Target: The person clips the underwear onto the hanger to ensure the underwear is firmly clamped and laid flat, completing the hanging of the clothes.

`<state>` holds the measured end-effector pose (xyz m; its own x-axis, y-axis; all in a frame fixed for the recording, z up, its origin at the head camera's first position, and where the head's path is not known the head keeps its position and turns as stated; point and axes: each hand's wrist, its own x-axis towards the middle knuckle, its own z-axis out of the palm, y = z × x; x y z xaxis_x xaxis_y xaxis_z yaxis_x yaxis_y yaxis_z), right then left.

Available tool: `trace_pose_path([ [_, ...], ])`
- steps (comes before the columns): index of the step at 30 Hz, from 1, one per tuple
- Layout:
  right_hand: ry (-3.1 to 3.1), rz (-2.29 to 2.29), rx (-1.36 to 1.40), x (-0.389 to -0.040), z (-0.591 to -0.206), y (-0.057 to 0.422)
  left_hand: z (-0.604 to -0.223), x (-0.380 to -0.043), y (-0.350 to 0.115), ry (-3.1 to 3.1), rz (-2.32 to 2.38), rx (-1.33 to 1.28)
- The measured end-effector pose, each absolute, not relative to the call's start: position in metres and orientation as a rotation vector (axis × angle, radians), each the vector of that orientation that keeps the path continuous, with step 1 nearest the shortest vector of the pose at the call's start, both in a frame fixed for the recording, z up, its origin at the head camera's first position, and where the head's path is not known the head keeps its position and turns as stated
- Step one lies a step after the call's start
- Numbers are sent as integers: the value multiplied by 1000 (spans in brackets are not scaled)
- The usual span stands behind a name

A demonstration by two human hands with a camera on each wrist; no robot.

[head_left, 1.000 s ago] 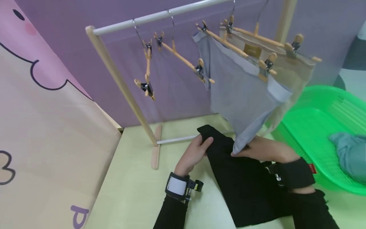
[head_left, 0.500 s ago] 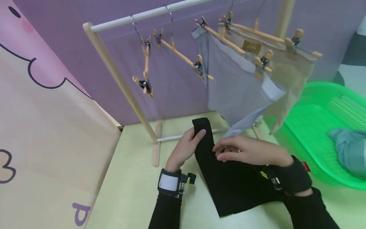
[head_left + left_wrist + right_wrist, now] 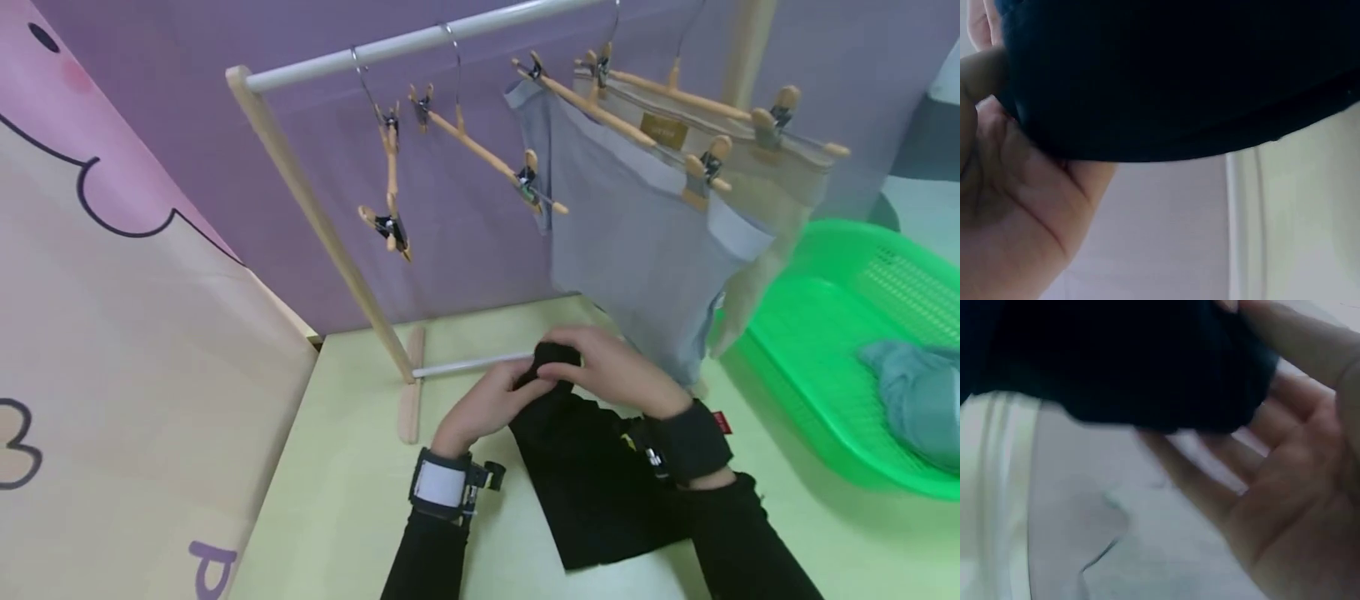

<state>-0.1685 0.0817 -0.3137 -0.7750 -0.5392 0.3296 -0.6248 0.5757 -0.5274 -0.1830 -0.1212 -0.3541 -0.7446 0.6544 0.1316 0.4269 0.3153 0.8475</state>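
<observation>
Black garment (image 3: 600,483) lies limp on the bench (image 3: 352,500), likely soft and light; left hand (image 3: 487,404) and right hand (image 3: 615,371) pinch its bunched top edge, a sensible hold.

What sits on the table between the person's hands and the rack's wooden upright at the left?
Head view: only the rack's white floor bar, running from the wooden foot toward the hands. The left hand and right hand hold the black garment.
</observation>
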Motion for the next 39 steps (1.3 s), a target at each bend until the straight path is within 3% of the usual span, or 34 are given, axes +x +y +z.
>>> trace_pose_path([
  [8,-2570,1081,821,-170,-310,105,-358,-183,-127,2194,1461,859],
  [16,-2469,1092,663,-163,-300,124,-352,-174,-170,2362,1331,844],
  [28,-2273,990,561,-134,-275,160,-300,-140,-223,2952,943,692],
  [35,-2462,842,500,-91,-261,191,-266,-96,-252,2918,1177,851],
  [39,-2526,737,454,-82,-258,197,-262,-90,-255,2859,1212,956],
])
